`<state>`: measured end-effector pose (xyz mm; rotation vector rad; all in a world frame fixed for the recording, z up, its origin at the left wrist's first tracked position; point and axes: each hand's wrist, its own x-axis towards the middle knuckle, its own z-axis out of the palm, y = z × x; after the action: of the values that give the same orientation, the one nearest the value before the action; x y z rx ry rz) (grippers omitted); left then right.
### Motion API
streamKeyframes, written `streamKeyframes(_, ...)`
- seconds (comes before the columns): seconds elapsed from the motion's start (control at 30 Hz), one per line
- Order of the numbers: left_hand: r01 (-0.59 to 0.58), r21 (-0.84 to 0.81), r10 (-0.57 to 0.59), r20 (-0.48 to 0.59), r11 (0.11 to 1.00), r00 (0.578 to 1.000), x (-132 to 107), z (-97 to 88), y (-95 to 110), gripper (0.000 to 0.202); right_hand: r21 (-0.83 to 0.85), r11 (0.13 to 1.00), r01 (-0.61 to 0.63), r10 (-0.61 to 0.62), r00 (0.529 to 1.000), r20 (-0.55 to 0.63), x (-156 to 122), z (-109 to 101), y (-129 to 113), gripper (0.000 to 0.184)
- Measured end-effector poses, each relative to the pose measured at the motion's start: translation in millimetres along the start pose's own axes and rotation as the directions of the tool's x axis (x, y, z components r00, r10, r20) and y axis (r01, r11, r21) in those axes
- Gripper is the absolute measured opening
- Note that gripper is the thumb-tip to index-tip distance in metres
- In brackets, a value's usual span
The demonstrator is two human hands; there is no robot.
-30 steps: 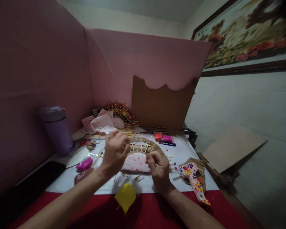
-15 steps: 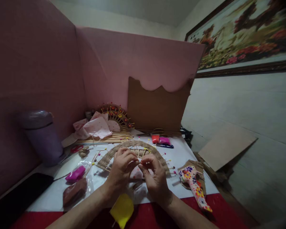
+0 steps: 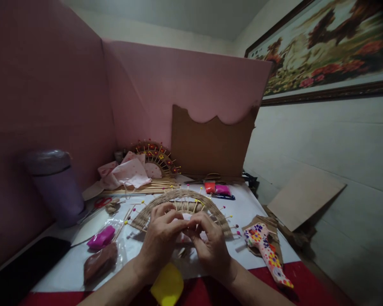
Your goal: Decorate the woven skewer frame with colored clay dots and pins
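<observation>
Left hand: our left hand [image 3: 162, 225] comes in over the near middle of the surface [image 3: 210, 265], its fingers bent and drawn together at the tips, close against those of the other hand.
Right hand: our right hand [image 3: 207, 240] meets it, thumb and forefinger brought together; we cannot tell whether either hand pinches anything, since the tips hide the spot.
Twine arch: we have the half-round twine arch [image 3: 185, 194] lying on the white part of the surface, just beyond and partly behind our hands; we cannot tell whether they touch it.
Bead-tipped sticks: thin sticks with yellow, pink and dark heads stand out around the arch's outer rim.
Inner roll: within the curve we see a twine-wrapped roll [image 3: 195, 206], light sticks crossing above it.
Yellow packet: the yellow packet [image 3: 167, 285] sits nearest us, just below our hands.
Left side: we see a magenta lump [image 3: 101, 238] in clear plastic, a brown packet [image 3: 100, 262] just in front of it, and a purple bottle [image 3: 58, 193] farther out.
Right side: a flower-patterned object [image 3: 268, 253] lies partly over torn cardboard [image 3: 278, 241].
Far side: a red packet [image 3: 210, 187] and a magenta packet [image 3: 222, 189] lie side by side, before upright cardboard [image 3: 210, 146].
</observation>
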<state>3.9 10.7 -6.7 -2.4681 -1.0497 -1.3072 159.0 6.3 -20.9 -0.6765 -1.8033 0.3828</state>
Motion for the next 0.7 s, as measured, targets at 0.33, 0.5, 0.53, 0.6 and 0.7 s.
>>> streamKeyframes(0.33,-0.043,0.054,0.044,-0.025,0.998,0.999,-0.3,-0.7,-4.3,0.017,-0.035,0.999,0.033,-0.033,0.999,0.011,1.4,-2.4,0.0,0.014)
streamKeyframes(0.5,-0.064,0.074,0.066,-0.015,0.995,0.998,1.4,-5.0,-1.5,0.012,-0.008,0.999,0.054,-0.054,0.999,0.002,3.6,-2.3,-3.0,0.015)
streamKeyframes(0.53,-0.072,0.081,0.074,-0.025,0.994,0.997,1.8,-5.9,-0.7,0.012,-0.012,0.999,0.049,-0.049,0.999,-0.004,3.5,-2.1,-3.4,0.014)
streamKeyframes(0.6,-0.090,0.093,0.094,-0.044,0.992,0.995,2.4,-7.3,0.3,0.013,-0.029,0.999,0.036,-0.036,0.999,-0.016,3.0,-1.6,-3.2,0.014)
streamKeyframes(0.7,-0.085,0.091,0.088,-0.035,0.992,0.995,2.7,-7.9,-0.9,0.008,-0.036,0.999,0.001,-0.002,1.000,-0.011,1.8,-0.9,-1.3,0.013)
